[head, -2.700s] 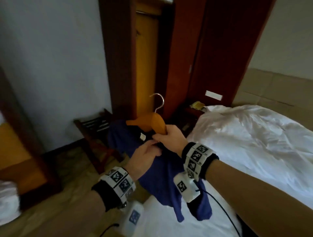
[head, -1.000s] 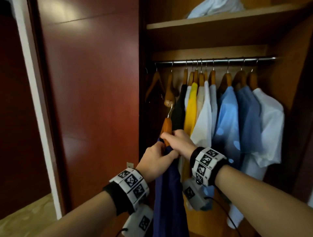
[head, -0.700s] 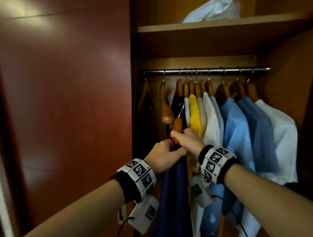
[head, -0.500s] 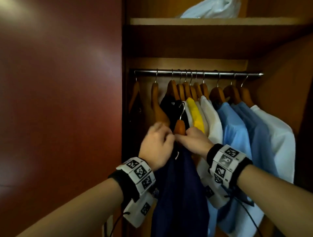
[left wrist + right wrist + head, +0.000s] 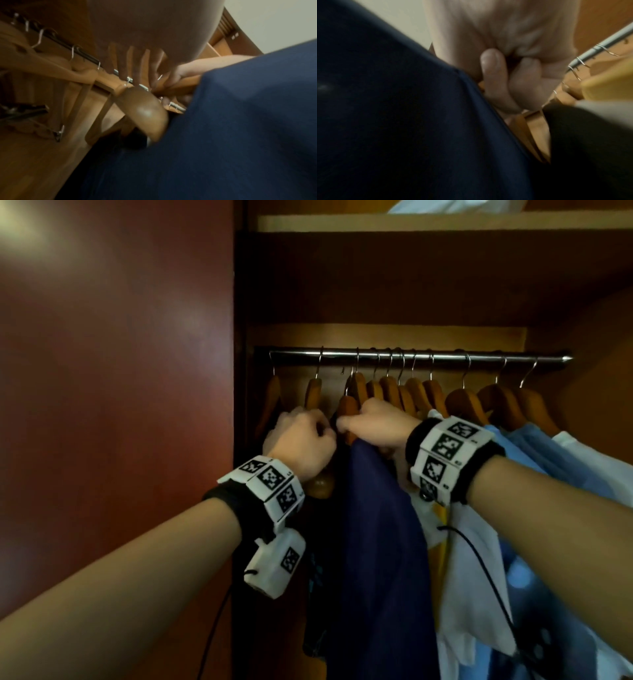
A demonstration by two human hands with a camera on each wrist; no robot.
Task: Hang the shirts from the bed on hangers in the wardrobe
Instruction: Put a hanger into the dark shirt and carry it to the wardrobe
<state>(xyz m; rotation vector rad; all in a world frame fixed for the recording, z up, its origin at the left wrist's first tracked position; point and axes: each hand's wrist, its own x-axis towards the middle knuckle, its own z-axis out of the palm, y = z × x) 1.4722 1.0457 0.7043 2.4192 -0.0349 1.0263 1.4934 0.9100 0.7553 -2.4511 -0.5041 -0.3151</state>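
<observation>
A navy shirt hangs from a wooden hanger that my right hand grips at the neck, fingers curled round the wood. Its metal hook sits just under the steel rail, between an empty hanger and a dark shirt's hanger. My left hand is beside it on the left, in front of the empty hanger. In the left wrist view its fingers reach fairly straight among the hanger necks and hold nothing. The navy shirt fills much of both wrist views.
Several shirts in yellow, white and light blue crowd the rail to the right. Two empty hangers hang at the left end. A shelf with a white bundle lies above. The red-brown door stands left.
Both hands have risen to the rail with the hanger and navy shirt, carried over from the bed. My left hand has left the hanger neck and shifted left.
</observation>
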